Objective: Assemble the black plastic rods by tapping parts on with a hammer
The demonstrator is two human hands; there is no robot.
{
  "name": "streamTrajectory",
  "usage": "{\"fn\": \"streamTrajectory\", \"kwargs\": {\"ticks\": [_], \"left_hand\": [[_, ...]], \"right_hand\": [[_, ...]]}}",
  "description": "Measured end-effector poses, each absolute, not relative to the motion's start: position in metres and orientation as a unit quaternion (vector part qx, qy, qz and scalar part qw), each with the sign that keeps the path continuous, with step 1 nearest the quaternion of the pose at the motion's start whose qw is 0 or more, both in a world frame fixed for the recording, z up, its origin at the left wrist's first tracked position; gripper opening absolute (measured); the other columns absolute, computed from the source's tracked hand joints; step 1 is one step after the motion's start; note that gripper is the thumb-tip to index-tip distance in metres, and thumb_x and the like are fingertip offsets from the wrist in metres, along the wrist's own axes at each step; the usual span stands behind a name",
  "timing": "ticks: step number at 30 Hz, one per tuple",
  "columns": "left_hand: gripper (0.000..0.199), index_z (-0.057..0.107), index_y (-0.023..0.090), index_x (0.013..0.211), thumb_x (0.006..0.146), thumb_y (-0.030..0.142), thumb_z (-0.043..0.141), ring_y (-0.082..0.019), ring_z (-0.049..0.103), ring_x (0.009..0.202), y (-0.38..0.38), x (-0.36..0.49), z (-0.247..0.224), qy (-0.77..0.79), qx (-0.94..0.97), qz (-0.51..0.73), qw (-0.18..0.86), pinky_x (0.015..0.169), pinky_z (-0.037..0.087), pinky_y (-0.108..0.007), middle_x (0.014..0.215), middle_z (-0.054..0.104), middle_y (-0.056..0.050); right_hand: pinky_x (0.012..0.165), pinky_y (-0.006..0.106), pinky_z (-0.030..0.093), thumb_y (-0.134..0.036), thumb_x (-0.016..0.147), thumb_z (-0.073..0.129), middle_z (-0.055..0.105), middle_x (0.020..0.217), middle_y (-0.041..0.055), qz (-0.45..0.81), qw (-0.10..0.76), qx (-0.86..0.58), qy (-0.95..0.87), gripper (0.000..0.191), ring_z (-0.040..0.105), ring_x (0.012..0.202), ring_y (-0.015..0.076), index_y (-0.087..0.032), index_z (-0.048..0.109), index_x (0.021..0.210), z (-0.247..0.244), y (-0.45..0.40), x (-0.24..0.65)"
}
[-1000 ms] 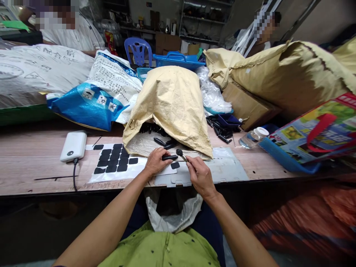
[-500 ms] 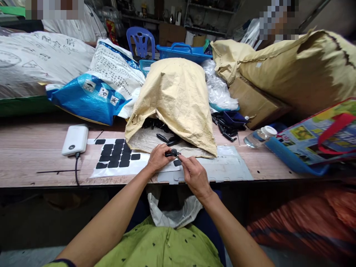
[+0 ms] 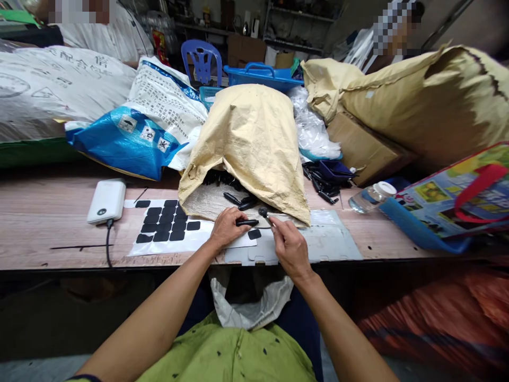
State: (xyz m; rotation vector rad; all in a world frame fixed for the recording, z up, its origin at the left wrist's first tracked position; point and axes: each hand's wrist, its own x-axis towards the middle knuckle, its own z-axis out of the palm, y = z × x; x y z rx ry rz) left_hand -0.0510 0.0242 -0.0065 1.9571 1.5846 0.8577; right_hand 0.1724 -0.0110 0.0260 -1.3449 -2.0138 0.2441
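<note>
My left hand (image 3: 226, 229) rests at the table's front with its fingers closed on a slim black cylindrical piece (image 3: 247, 223), which points to the right. My right hand (image 3: 292, 248), a little apart from it, pinches a thin tool with a dark round head (image 3: 263, 212); its exact kind I cannot make out. Between the hands a single black rounded-square sticker (image 3: 254, 234) lies near the edge of a white sheet. More such stickers (image 3: 164, 227) sit in rows to the left. Further black pieces (image 3: 247, 202) lie in the mouth of a tan sack (image 3: 254, 132) just beyond my hands.
A white power bank (image 3: 106, 200) with a black cable stands left. A blue-and-white bag (image 3: 119, 138) lies behind it. To the right are a pile of black parts (image 3: 324, 183), a clear bottle (image 3: 371, 196) and a colourful bag (image 3: 457, 185). Two people are behind.
My right hand has moved right with the round-headed tool, away from the black piece. The left hand still holds the piece, now lying flatter, and the loose sticker shows more fully.
</note>
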Motion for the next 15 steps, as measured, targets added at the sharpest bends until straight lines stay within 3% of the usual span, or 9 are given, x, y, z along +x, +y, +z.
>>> {"fn": "streamTrajectory", "kwargs": {"ticks": [8,15], "left_hand": [[0.015,0.072,0.024,0.09,0.078,0.031,0.078,-0.023,0.059,0.096,0.023,-0.051,-0.004,0.579,0.72,0.307,0.23,0.087,0.046,-0.036,0.091,0.067,-0.002],[0.013,0.071,0.024,0.09,0.082,0.034,0.074,-0.023,0.058,0.094,0.025,-0.053,-0.007,0.569,0.732,0.296,0.227,0.086,0.044,-0.036,0.091,0.066,-0.002]], "right_hand": [[0.086,0.034,0.049,-0.025,0.101,0.048,0.065,0.094,0.006,0.005,0.225,-0.446,-0.866,0.031,0.059,0.094,0.0217,-0.025,0.068,0.125,0.007,0.031,0.23],[0.088,0.035,0.045,-0.027,0.101,0.049,0.062,0.096,0.0068,-0.035,0.201,-0.463,-0.862,0.029,0.054,0.095,0.0228,-0.024,0.067,0.124,0.001,0.028,0.229]]}}
